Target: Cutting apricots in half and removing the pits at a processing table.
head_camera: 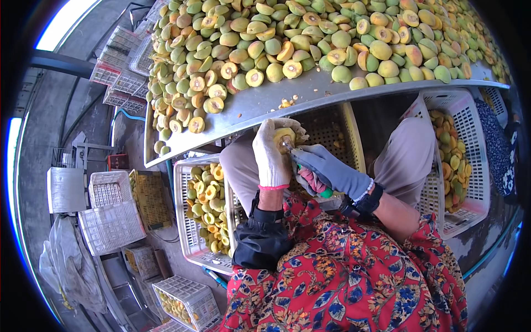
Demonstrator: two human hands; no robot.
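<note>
My left hand (271,155), in a white knit glove with a pink cuff, holds a halved yellow-green fruit (284,137), cut face towards my right. In a grey-blue glove, my right hand (327,168) grips a small tool (315,182) whose handle is wrapped in pink and green; its thin metal tip touches the middle of the fruit's cut face. Both hands are above my lap, just off the edge of a metal table (265,114). On the table lies a large heap of halved fruit (257,41). Beneath my hands is a yellow plastic crate (352,133).
White crates with halved fruit stand at my left (199,255) and right (477,166). More crates (112,226) and a plastic sheet (72,261) are further left. Small fruit scraps (286,103) lie near the table's raised edge. Patterned dark cloth (493,141) shows at the far right.
</note>
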